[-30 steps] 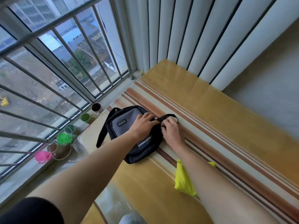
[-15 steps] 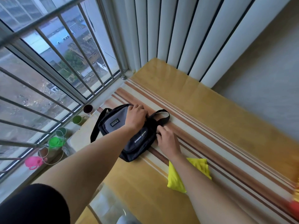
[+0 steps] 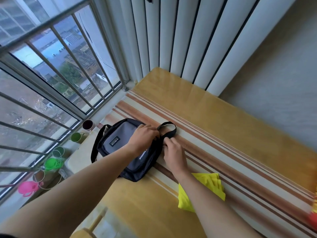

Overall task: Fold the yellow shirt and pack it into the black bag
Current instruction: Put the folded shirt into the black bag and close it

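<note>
Head view: the black bag [image 3: 127, 148] lies on the striped cloth [image 3: 223, 152] of the yellow table [image 3: 231, 109], near the window sill — your left hand [image 3: 144, 138] curls over its top edge, gripping it, and your right hand [image 3: 175, 152] pinches the bag's right end by the strap loop [image 3: 169, 129]. The folded yellow shirt [image 3: 205, 184] sits on the table just under your right forearm, apart from the bag; cups [image 3: 76, 137] line the sill.

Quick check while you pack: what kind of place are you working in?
Probably a high-floor room in a flat, at a window: a barred window overlooks rooftops far below, white vertical blinds hang behind, and the black bag lies on a striped tablecloth.
</note>
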{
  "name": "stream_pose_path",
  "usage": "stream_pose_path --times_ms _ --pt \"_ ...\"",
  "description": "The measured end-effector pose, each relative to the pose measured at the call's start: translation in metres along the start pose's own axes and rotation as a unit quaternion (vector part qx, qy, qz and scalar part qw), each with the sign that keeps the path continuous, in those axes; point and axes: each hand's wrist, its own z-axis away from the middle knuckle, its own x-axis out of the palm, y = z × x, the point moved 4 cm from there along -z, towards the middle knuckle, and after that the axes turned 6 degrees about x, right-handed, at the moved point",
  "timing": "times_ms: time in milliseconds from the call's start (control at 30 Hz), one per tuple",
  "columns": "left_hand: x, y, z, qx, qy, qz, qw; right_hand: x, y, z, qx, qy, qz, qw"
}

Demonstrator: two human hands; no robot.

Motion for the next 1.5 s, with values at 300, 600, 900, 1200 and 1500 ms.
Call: stream_pose_path --times_ms 300,600,900,1200,1500 --pt "-0.010 -0.023 -0.022 -0.222 0.036 0.058 0.973 0.009 0.004 0.028 -0.018 -0.045 -0.007 0.999" --pt "0.016 0.037 0.025 -0.258 -0.107 0.075 0.957 0.005 0.003 0.024 0.060 -0.023 -0.019 0.998" --pt "0.006 0.028 0.019 -0.330 -0.013 0.252 0.910 0.001 -0.016 0.049 0.029 -0.010 -0.030 0.999" --pt "-0.007 0.018 0.037 -0.226 0.016 0.221 0.949 -0.006 -0.018 0.041 -0.015 -0.033 0.052 0.998" --pt "-0.003 0.017 0.036 -0.210 -0.042 0.218 0.952 0.000 -0.024 0.033 -0.023 -0.038 0.058 0.997"
